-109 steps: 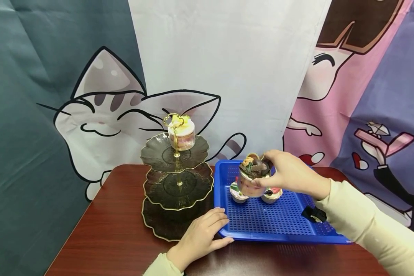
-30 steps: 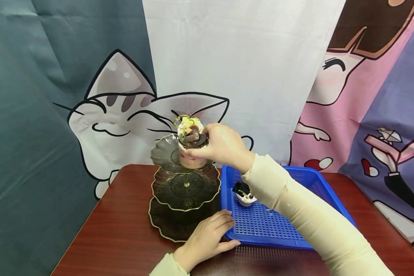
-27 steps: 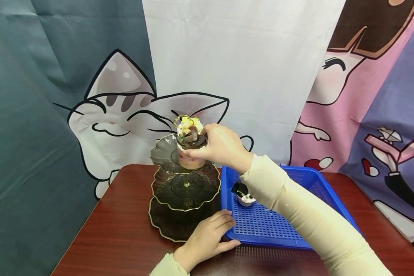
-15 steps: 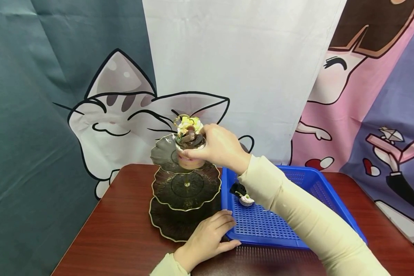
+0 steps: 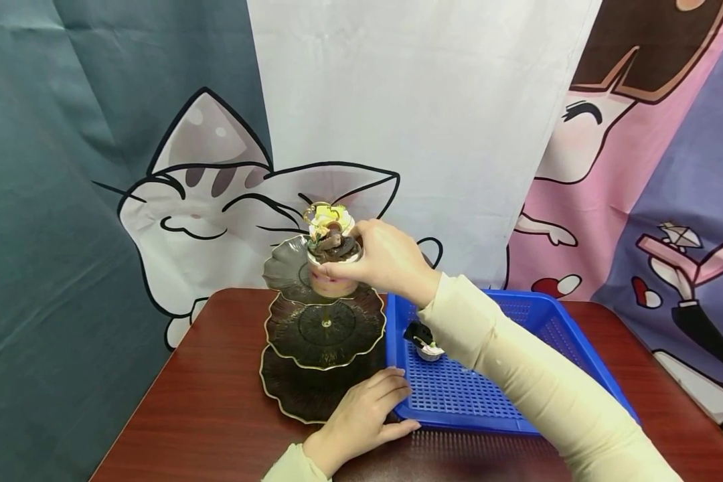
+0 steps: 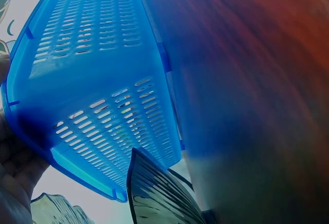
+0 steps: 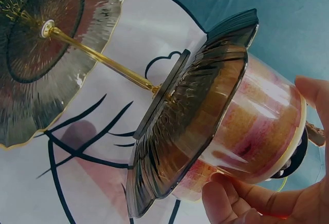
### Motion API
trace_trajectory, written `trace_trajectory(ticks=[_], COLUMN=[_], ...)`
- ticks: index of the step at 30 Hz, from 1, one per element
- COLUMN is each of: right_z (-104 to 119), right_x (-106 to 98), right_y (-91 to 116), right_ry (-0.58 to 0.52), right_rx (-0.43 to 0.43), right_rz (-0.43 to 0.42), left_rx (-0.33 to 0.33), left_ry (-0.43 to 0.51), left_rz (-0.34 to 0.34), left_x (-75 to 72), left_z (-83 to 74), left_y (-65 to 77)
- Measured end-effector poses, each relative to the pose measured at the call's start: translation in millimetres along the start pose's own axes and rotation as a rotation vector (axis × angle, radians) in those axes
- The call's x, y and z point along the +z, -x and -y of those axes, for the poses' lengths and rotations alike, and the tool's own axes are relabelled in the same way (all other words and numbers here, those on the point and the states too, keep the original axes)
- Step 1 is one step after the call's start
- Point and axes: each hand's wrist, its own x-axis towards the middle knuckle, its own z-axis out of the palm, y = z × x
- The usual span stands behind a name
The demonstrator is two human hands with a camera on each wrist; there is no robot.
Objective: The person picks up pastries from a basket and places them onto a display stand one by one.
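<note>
My right hand (image 5: 391, 258) holds a clear cup cake (image 5: 333, 278) by its side, thumb in front. Pink and yellow layers show through its wall, under a chocolate topping. In the right wrist view, the cup's base (image 7: 241, 126) meets the top plate (image 7: 205, 116) of a tiered stand. Right behind it stands a cup cake with yellow topping (image 5: 330, 215), partly hidden. My left hand (image 5: 361, 415) rests on the near left corner of a blue basket (image 5: 466, 420), fingers over the rim; the left wrist view shows them only at its edge.
The stand's middle plate (image 5: 301, 335) and bottom plate (image 5: 289, 395) have wavy gold edges and sit close to the basket. Inside the basket is a cupcake (image 5: 429, 353), partly covered by a black item at my right cuff. My right sleeve (image 5: 518, 361) crosses above the basket.
My right hand has carried the chocolate-topped cup cake left from above the basket to the stand's top plate. Over the last second it shifts slightly left. The left hand stays on the basket.
</note>
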Motion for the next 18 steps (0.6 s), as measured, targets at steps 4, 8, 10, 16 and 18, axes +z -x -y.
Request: trace_trajectory(ticks=[4, 8, 10, 16, 18], right_z=[-1.3, -2.6, -3.4, -4.5, -4.7], right_x=[0.3, -0.4, -0.9, -3.9, -5.1], right_y=[2.1, 4.2, 4.7, 6.5, 7.1], right_ry=[-0.005, -0.007, -0.008, -0.019, -0.02], right_rx=[-0.001, -0.007, -0.009, -0.021, -0.021], right_rz=[0.011, 0.007, -0.001, -0.005, -0.003], left_rx=[0.001, 0.017, 0.027, 0.039, 0.028], left_ry=[-0.002, -0.014, -0.023, -0.046, -0.036], left_rz=[-0.003, -0.016, -0.023, -0.039, -0.033], left_x=[0.5, 1.6, 2.5, 3.9, 3.5], left_z=[-0.6, 0.1, 0.8, 1.5, 1.2], left_y=[0.4, 0.6, 0.7, 0.8, 0.8])
